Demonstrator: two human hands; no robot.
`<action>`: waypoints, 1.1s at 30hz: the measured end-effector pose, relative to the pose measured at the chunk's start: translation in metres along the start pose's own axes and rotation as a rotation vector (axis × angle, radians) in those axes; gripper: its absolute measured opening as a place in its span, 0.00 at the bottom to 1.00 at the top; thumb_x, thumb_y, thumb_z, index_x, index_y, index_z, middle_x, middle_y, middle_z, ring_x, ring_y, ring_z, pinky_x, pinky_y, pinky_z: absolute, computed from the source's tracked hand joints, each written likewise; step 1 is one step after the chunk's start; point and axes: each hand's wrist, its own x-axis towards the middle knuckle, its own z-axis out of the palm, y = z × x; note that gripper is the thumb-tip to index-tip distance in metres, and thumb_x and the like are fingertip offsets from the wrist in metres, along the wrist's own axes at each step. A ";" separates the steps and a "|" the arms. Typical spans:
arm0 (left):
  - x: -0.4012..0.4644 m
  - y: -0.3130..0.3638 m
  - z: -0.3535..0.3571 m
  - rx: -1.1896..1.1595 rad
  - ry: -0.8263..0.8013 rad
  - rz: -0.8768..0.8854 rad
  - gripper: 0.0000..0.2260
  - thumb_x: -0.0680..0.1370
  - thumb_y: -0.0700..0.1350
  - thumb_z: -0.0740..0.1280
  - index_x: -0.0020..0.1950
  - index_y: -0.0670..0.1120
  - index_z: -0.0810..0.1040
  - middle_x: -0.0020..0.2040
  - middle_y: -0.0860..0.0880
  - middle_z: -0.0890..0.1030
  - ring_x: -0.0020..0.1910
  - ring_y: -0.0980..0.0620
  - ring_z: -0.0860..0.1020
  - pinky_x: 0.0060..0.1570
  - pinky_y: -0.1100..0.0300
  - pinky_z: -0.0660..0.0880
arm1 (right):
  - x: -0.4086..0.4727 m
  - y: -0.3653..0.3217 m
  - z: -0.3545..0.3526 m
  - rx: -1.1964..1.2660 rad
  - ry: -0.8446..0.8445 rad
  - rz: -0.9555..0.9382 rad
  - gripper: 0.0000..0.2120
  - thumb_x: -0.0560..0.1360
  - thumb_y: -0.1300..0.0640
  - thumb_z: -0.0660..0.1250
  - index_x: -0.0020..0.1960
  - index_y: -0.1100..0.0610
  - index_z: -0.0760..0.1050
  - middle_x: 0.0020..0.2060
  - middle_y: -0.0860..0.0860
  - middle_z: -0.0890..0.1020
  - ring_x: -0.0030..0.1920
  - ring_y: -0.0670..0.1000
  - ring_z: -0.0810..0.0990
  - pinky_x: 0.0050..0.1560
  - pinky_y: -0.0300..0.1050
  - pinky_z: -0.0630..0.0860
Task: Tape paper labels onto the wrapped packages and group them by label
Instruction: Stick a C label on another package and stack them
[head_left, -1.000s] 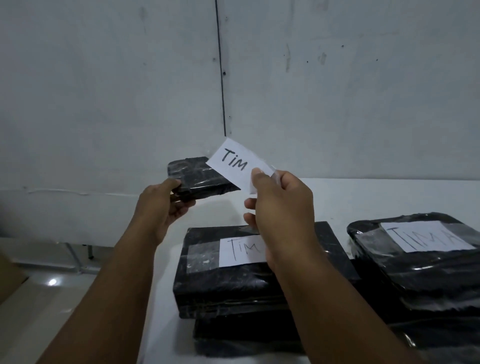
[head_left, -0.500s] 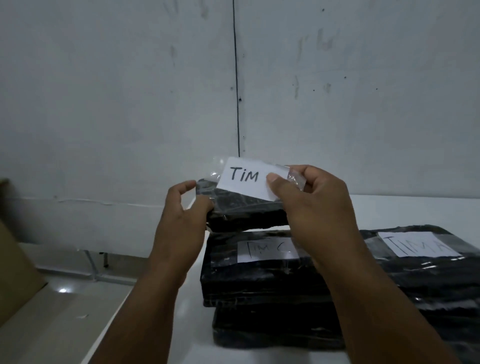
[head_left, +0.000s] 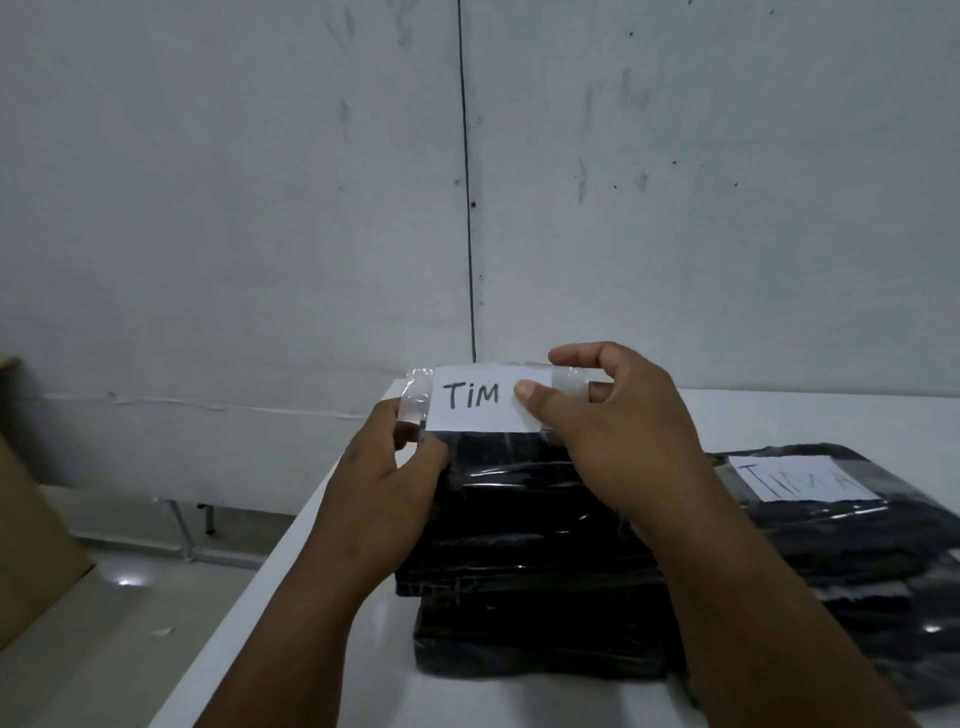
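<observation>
Grey scuffed wall (head_left: 208, 208) behind, dark seam down middle; cardboard (head_left: 31, 509) at far left, then white table (head_left: 270, 597). Left hand (head_left: 384, 499) pinching clear tape (head_left: 415, 402) at label's left end, fingers curled. "TIM" label (head_left: 478, 397) held over top package of black wrapped stack (head_left: 519, 561). Right hand (head_left: 613, 431) pinching label's right end, thumb on paper. Far right: second black stack (head_left: 857, 561) touching first, "TIMA" label (head_left: 800, 478) on top.

Two hands (head_left: 384, 499) (head_left: 613, 441), two paper labels (head_left: 483, 397) (head_left: 800, 478)
</observation>
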 end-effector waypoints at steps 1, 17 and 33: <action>0.000 0.000 0.000 0.016 -0.007 -0.002 0.13 0.77 0.59 0.62 0.62 0.66 0.73 0.58 0.62 0.80 0.59 0.58 0.78 0.61 0.45 0.77 | 0.001 0.002 0.000 0.009 -0.005 0.007 0.17 0.71 0.44 0.77 0.57 0.42 0.78 0.50 0.46 0.85 0.48 0.48 0.85 0.53 0.51 0.83; 0.015 0.016 -0.004 -0.303 0.172 0.001 0.16 0.80 0.60 0.58 0.51 0.58 0.85 0.50 0.67 0.83 0.62 0.58 0.77 0.69 0.49 0.69 | 0.009 0.006 -0.010 0.106 -0.031 0.056 0.15 0.71 0.47 0.79 0.56 0.44 0.80 0.45 0.49 0.87 0.39 0.47 0.86 0.44 0.46 0.83; 0.024 0.013 -0.002 -0.100 0.257 0.121 0.12 0.79 0.52 0.71 0.36 0.51 0.82 0.34 0.57 0.83 0.35 0.61 0.78 0.41 0.59 0.71 | 0.010 0.007 -0.015 -0.021 0.139 -0.012 0.09 0.76 0.46 0.74 0.43 0.50 0.84 0.34 0.45 0.86 0.37 0.42 0.84 0.44 0.39 0.78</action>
